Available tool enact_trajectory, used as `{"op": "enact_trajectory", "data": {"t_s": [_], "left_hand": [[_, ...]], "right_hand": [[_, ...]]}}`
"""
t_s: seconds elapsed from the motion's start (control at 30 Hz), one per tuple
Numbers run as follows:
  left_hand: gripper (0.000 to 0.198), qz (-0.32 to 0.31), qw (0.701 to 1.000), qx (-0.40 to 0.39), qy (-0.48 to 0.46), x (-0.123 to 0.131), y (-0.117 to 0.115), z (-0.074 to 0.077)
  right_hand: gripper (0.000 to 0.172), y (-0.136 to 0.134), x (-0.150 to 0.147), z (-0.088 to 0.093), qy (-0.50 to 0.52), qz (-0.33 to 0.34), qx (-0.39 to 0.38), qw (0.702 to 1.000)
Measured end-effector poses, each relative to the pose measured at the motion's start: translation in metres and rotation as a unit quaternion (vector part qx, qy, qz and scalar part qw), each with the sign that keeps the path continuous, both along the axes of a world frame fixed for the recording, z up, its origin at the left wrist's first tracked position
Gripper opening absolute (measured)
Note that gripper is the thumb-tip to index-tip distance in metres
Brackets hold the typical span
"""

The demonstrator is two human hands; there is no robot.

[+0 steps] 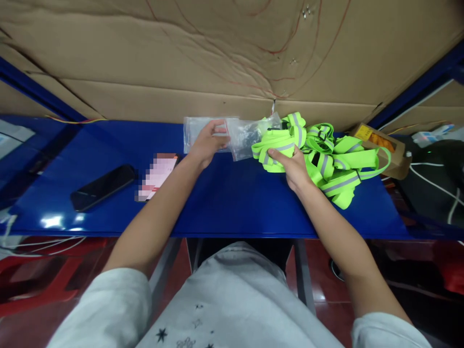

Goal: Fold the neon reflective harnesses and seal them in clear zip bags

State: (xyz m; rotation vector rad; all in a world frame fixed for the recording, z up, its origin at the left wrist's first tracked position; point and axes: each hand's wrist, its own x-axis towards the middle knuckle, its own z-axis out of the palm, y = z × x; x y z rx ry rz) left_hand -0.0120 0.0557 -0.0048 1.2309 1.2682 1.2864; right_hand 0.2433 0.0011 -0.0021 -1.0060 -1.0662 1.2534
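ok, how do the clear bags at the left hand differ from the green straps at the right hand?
Look: the clear bags are see-through; the green straps are neon with grey bands.
Pose: the clear bags lie mostly flat; the green straps heap in tangled loops.
Contact: the left hand rests on the clear bags; the right hand grips a folded part of the green straps.
Both sit on the blue table.

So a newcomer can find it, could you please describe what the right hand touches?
On the blue table, look right of centre, under the right hand. It is a tangle of neon-green straps with grey stripes, unlike the clear bags beside it.
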Motion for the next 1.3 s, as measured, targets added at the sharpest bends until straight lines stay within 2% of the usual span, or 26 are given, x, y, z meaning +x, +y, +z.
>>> {"op": "enact_trajectory", "data": {"t_s": [0.07, 0.17, 0.23, 0.3, 0.33, 0.37, 0.4, 0.43, 0.47, 0.53, 0.6, 0.63, 0.7, 0.83, 0.9, 0.93, 1.0, 1.07, 1.17, 1.23, 1.3], "left_hand": [[0.049, -0.048, 0.999, -0.006, 0.019, 0.019, -0.008, -0.004], [0.033, -0.086, 0.994, 0.008, 0.066, 0.038, -0.017, -0.01], [0.023, -0.058, 0.993, 0.029, 0.103, 0.038, -0.022, -0.005], [0.02, 0.018, 0.986, 0.066, 0.151, 0.029, -0.032, 0.012], [0.027, 0.059, 0.978, 0.089, 0.18, 0.024, -0.041, 0.024], [0.036, 0.097, 0.967, 0.116, 0.207, 0.019, -0.053, 0.037], [0.042, 0.147, 0.925, 0.165, 0.308, 0.017, -0.067, 0.051], [0.048, 0.17, 0.88, 0.185, 0.403, 0.018, -0.083, 0.065], [0.048, 0.166, 0.848, 0.178, 0.47, 0.021, -0.099, 0.077], [0.049, 0.12, 0.809, 0.156, 0.554, 0.033, -0.126, 0.094], [0.05, 0.025, 0.8, 0.144, 0.583, 0.046, -0.138, 0.1], [0.049, -0.027, 0.809, 0.146, 0.569, 0.051, -0.137, 0.099], [0.046, -0.102, 0.848, 0.142, 0.501, 0.056, -0.126, 0.092], [0.047, -0.139, 0.939, 0.082, 0.303, 0.06, -0.095, 0.067], [0.055, -0.178, 0.954, 0.059, 0.234, 0.059, -0.088, 0.057], [0.058, -0.202, 0.95, 0.067, 0.227, 0.057, -0.087, 0.053], [0.068, -0.243, 0.918, 0.129, 0.284, 0.048, -0.086, 0.048], [0.091, -0.272, 0.851, 0.2, 0.401, 0.035, -0.083, 0.044], [0.124, -0.314, 0.755, 0.198, 0.541, 0.021, -0.073, 0.033], [0.126, -0.335, 0.725, 0.176, 0.576, 0.019, -0.066, 0.025], [0.123, -0.331, 0.72, 0.186, 0.581, 0.022, -0.062, 0.017]], "right_hand": [[0.057, 0.0, 0.0, 0.001, -0.003, 0.01, 0.003, 1.0], [0.063, 0.0, 0.001, 0.002, -0.01, 0.032, 0.006, 0.999], [0.066, -0.001, 0.003, 0.003, -0.011, 0.049, 0.002, 0.999], [0.065, -0.005, 0.006, 0.006, -0.007, 0.096, -0.001, 0.995], [0.064, -0.008, 0.007, 0.008, -0.003, 0.133, -0.001, 0.991], [0.063, -0.013, 0.008, 0.011, -0.001, 0.18, 0.0, 0.984], [0.062, -0.018, 0.009, 0.014, -0.001, 0.233, 0.0, 0.973], [0.062, -0.024, 0.009, 0.018, -0.005, 0.289, -0.001, 0.957], [0.062, -0.031, 0.009, 0.023, -0.013, 0.344, -0.002, 0.939], [0.062, -0.042, 0.01, 0.031, -0.037, 0.425, 0.002, 0.905], [0.061, -0.046, 0.014, 0.039, -0.073, 0.436, 0.016, 0.897], [0.061, -0.045, 0.018, 0.043, -0.096, 0.418, 0.024, 0.903], [0.061, -0.037, 0.031, 0.049, -0.15, 0.361, 0.026, 0.92], [0.06, -0.012, 0.059, 0.052, -0.246, 0.296, -0.033, 0.922], [0.061, -0.003, 0.065, 0.048, -0.274, 0.288, -0.063, 0.916], [0.06, 0.0, 0.066, 0.045, -0.285, 0.29, -0.073, 0.911], [0.058, 0.004, 0.064, 0.038, -0.301, 0.3, -0.083, 0.901], [0.054, 0.006, 0.061, 0.031, -0.309, 0.315, -0.093, 0.893], [0.052, 0.007, 0.055, 0.027, -0.314, 0.334, -0.124, 0.88], [0.057, 0.007, 0.053, 0.026, -0.323, 0.339, -0.142, 0.872], [0.069, 0.006, 0.052, 0.027, -0.34, 0.322, -0.152, 0.87]]}}
